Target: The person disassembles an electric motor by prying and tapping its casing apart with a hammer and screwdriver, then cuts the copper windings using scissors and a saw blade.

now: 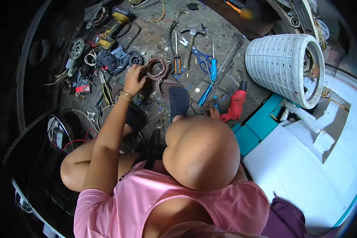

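Observation:
My left hand (135, 79) reaches over the floor with its fingers apart, just left of a round copper-wound motor stator (157, 68). Nothing shows in its grasp. My right hand (214, 114) is mostly hidden behind my raised knee; only some fingertips show, beside a blue-handled screwdriver (215, 104) whose shaft points up. Whether those fingers grip it is unclear. A red drill (236, 104) lies just right of them. Above the stator lie an orange-handled screwdriver (177, 63) and a claw hammer (191, 39).
A ribbed white drum (277, 65) stands at the right, above a white and teal machine casing (293, 170). At upper left lie a yellow drill (114, 27), pliers (106, 89), motor parts and wires. Blue-handled scissors (204, 59) are near the middle.

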`<state>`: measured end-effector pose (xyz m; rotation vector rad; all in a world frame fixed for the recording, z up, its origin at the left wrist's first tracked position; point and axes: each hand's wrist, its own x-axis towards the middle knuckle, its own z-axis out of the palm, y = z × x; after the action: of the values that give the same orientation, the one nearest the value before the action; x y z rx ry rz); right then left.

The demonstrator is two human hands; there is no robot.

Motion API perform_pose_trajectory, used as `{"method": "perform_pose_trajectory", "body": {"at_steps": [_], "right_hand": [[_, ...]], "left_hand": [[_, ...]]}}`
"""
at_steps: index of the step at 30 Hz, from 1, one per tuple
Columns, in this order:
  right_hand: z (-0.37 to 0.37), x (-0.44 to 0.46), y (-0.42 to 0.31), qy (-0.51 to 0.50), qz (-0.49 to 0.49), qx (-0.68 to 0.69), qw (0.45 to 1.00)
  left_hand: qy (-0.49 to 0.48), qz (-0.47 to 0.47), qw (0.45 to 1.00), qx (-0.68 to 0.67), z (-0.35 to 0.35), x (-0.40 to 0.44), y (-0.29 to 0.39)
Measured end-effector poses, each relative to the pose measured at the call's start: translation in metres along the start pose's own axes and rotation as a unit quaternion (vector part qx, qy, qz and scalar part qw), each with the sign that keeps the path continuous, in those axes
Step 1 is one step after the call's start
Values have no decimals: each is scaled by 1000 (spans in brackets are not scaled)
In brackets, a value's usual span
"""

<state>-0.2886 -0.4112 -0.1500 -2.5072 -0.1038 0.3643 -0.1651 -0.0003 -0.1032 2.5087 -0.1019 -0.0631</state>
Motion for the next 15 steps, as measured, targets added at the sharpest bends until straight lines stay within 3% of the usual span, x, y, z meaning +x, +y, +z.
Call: {"method": "perform_pose_trajectory", "body": {"at_steps": [3,5,8,11,13,15], "right_hand": [[1,8,3,66,-67,-14,995],[-2,50,-9,114,-151,-15,982],[-24,122,-64,133,-155,-132,970],[-16,186,-73,105,-125,-265,950],[-11,210,-69,74,-103,-344,930],[-5,228,-70,45,-88,-414,905]], "left_hand": [[59,-109,992,-11,-6,-24,-24],[62,-94,991,76,-7,-33,-21],[101,-2,990,99,-3,-14,24],[31,96,986,132,16,17,69],[-96,85,969,209,35,38,87],[-107,81,937,322,63,49,87]]}}
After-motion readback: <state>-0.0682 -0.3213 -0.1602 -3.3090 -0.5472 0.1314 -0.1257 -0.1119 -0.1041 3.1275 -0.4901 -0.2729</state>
